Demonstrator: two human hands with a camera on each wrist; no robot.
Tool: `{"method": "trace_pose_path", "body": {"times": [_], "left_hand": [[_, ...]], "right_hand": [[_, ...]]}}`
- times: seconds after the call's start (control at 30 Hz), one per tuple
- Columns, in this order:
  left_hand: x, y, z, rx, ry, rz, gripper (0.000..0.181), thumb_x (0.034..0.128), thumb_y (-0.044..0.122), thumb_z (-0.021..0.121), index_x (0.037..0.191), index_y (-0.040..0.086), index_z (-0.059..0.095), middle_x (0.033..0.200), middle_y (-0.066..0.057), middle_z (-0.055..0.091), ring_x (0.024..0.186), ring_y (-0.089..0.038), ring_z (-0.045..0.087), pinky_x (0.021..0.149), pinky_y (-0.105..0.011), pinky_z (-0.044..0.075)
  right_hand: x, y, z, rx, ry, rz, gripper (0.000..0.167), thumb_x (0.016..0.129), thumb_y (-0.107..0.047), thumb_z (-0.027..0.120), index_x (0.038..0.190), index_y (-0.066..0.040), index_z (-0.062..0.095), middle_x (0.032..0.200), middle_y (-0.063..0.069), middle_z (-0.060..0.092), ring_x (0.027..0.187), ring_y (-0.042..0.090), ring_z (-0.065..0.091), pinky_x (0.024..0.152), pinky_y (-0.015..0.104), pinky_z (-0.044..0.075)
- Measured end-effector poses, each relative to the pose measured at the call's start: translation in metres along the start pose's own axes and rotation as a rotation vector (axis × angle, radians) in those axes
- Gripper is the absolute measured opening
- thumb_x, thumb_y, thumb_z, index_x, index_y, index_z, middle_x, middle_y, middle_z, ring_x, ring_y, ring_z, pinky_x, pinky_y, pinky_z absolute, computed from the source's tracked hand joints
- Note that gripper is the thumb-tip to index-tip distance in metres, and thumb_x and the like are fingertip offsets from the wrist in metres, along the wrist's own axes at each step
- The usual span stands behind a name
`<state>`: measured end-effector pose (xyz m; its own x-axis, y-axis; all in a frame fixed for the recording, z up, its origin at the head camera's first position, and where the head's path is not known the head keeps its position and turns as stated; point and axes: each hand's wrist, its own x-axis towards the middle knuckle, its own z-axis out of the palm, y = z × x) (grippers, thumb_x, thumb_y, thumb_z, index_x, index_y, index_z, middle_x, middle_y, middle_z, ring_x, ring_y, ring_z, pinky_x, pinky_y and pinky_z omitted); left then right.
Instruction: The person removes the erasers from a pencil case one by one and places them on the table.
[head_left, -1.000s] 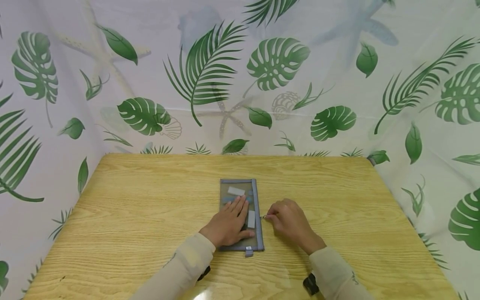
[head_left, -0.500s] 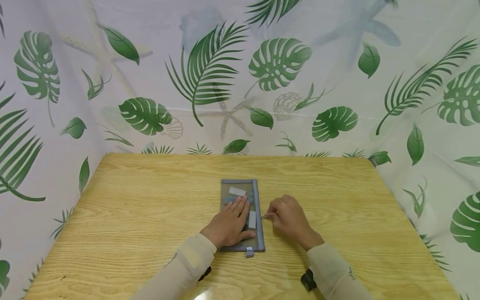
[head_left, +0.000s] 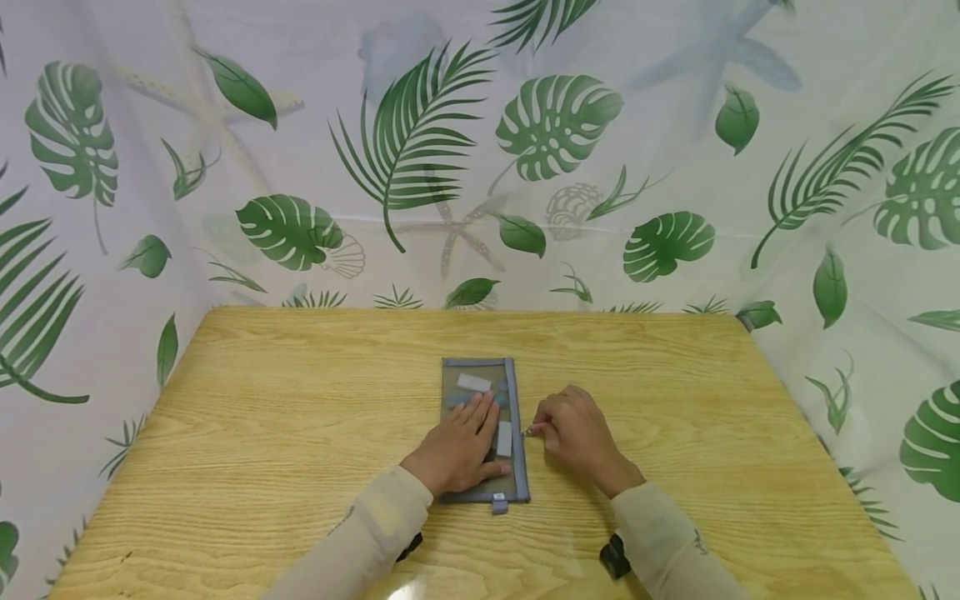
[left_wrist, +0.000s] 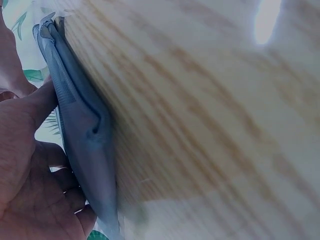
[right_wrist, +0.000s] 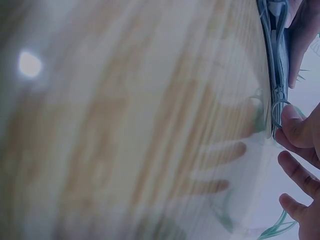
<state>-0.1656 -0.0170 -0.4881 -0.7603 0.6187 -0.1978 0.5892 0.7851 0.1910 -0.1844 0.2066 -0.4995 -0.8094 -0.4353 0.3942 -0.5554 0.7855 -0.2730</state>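
Pinning the pouch (head_left: pixel 474 362) flat mid-table (head_left: pixel 300 392), the left hand (head_left: pixel 459 446) lies across it, fingers straight, gripping nothing. Probably the anchor: light mesh likely slides if only the zip side gets tugged. Thumb is spread toward the zipper strip (head_left: pixel 519 471), so hold-down pressure presumably sits close to the load. Right hand (head_left: pixel 579 437) is just beside the strip, thumb and index finger pinching the pull ring (right_wrist: pixel 273 116); the other two fingers visible at the right wrist are off the pouch. Pinching the ring likely beats grabbing the tiny slider. Zip edge faces the right hand, long side pointing away from the person, which should give a straight line along the track. Two white pieces (head_left: pixel 474 382) (head_left: pixel 504 439) show through the mesh, contents unclear otherwise. Zip looks parted near the slider, too blurry to call
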Motion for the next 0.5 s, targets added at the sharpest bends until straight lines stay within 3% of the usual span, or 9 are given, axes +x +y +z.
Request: {"method": "trace_pose_path", "body": {"times": [0.5], "left_hand": [[-0.0015, 0.0018, -0.004, 0.011, 0.011, 0.005, 0.086, 0.1024, 0.056, 0.049, 0.159, -0.002, 0.023, 0.167, -0.019, 0.017, 0.154, -0.03, 0.016, 0.123, -0.042, 0.021]], "right_hand": [[0.0011, 0.0009, 0.0024, 0.002, 0.014, -0.016, 0.019, 0.075, -0.006, 0.088, 0.067, -0.012, 0.072, 0.067, -0.004, 0.068, 0.068, 0.018, 0.056, 0.078, 0.042, 0.05]]}}
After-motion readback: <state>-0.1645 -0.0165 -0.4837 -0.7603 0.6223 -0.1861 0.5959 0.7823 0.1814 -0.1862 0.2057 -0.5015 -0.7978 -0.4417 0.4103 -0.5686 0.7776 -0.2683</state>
